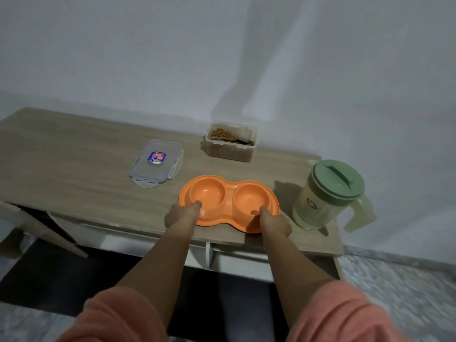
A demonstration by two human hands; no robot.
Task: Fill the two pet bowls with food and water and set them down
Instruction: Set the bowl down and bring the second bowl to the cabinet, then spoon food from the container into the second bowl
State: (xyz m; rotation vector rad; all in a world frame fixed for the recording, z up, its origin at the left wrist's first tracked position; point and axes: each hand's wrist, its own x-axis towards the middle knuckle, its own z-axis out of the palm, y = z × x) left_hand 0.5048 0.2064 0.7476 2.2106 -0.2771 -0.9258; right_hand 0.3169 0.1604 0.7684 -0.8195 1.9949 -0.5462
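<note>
The orange double pet bowl (228, 202) sat at the near edge of the bench (74, 174), both wells empty and dry. My left hand (181, 214) gripped its near-left rim, thumb over the lip of the left well and fingers hidden beneath. My right hand (275, 222) pinched the near-right rim the same way, thumb in the right well. Behind the bowl, apart from it, stood the open food container (230, 143) holding kibble, with what looked like a scoop lying in it. Its clear lid (158, 164) lay flat to the left. The pitcher (328, 196), green lid on, stood just right of the bowl without touching it.

I judged the step in hand to be positioning the bowl for filling. To do it well I should have kept both grips level, seated the bowl fully on the bench away from the overhanging edge, and left room beside the pitcher so neither pouring nor scooping would knock it.
</note>
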